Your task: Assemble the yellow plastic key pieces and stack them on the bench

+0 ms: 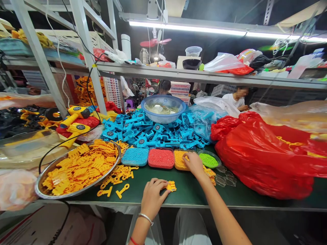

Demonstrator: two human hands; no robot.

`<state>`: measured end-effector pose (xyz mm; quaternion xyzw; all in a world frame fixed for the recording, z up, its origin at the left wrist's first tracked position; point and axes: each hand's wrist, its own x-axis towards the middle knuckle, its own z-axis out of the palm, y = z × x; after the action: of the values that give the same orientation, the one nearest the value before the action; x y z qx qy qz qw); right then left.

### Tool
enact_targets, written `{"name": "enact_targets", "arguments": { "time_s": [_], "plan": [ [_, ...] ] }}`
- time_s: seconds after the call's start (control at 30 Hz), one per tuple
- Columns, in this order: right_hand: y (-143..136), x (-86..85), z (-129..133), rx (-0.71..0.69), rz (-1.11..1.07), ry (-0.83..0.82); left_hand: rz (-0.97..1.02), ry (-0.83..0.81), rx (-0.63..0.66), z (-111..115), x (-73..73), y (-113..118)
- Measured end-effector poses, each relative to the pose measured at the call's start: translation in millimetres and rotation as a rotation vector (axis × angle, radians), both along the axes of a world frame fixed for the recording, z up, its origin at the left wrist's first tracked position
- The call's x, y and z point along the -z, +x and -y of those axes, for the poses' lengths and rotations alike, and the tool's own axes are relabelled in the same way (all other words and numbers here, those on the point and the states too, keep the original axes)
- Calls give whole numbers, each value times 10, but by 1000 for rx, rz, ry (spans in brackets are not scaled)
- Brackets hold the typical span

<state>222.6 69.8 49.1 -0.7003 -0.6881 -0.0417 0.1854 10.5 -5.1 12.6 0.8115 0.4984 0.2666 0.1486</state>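
A crowded workroom with a lit fluorescent tube [187,28] and a metal shelf [163,70] surrounds a dark green bench [190,197]. Near its front edge lies a small yellow plastic piece [172,186], with bits of other colours on it. The left hand [153,195] is beside it, palm down and loosely curled, thumb and forefinger nearly together at the piece's left edge, apparently pinching it steady against the surface.

The right hand [194,163] reaches forward over the tub of yellow beads [179,165], fingers bent and partly gathered, tips down at the beads; whether any are caught between them cannot be told. The step in hand looks like picking beads while the piece is kept in place. Such small beads call for a light, close pinch, and the piece for a still left hand.

The piece lies nearer the front edge than that tub and to the left of the right forearm, well apart from the right fingertips. Left of the yellow beads stand tubs of red beads [160,159] and blue beads [135,156]; green beads [208,160] fill a dish on the right.
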Motion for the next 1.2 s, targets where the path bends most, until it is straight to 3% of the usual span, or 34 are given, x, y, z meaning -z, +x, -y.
{"name": "enact_targets", "arguments": {
  "time_s": [0.17,0.37,0.63,0.8,1.03,1.2],
  "plan": [
    [-230,164,407,-62,-111,134,2,22,4,-12,36,-3],
    [-545,504,793,-268,-285,101,8,53,5,-17,78,-3],
    [-565,593,818,-325,-337,-3,-3,55,-4,-18,89,-2],
    [-570,601,833,-340,-328,25,-4,35,-3,-18,82,-1],
    [-567,598,808,-252,-569,109,17,30,7,-22,79,-1],
    [-569,599,807,-246,-515,69,24,36,6,-23,85,-1]
  ]
}}
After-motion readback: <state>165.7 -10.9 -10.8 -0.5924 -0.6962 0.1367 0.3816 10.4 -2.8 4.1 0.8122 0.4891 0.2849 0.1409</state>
